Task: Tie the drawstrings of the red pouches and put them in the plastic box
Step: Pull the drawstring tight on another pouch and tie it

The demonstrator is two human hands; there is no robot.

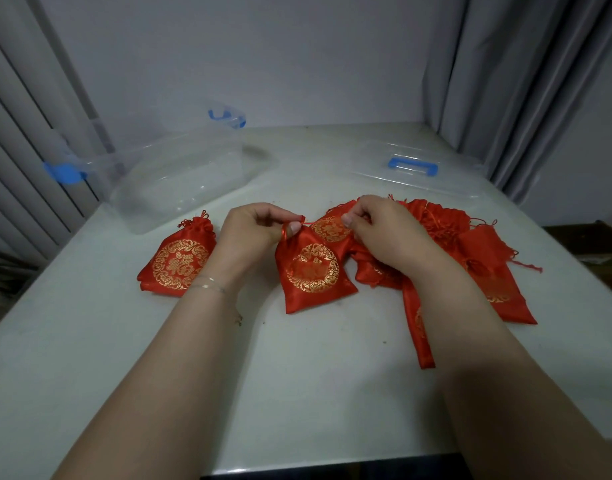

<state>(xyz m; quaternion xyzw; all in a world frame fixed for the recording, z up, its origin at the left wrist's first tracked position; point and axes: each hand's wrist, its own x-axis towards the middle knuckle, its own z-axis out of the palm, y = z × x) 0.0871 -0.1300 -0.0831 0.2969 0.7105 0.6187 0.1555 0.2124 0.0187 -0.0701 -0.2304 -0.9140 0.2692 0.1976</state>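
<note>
Tying step in hand, mid-knot. Left hand (259,230) pinching a loop of red drawstring (306,221) at the neck of the centre pouch (313,271); right hand (374,226) pinching the other cord end, thumb against curled fingers. Short length of cord strung between both hands, just above pouch mouth. Centre pouch flat on white table (297,393), gold emblem up. Tied pouch (180,263) lying to the left, neck cinched, not yet boxed. Untied pile (471,251) under and beyond right hand. Plastic box (180,181) open, far left, apparently no pouches inside; lid (415,168) far right. Next, probably: pull ends apart to snug the knot, then carry pouch left into box. Early in task.
</note>
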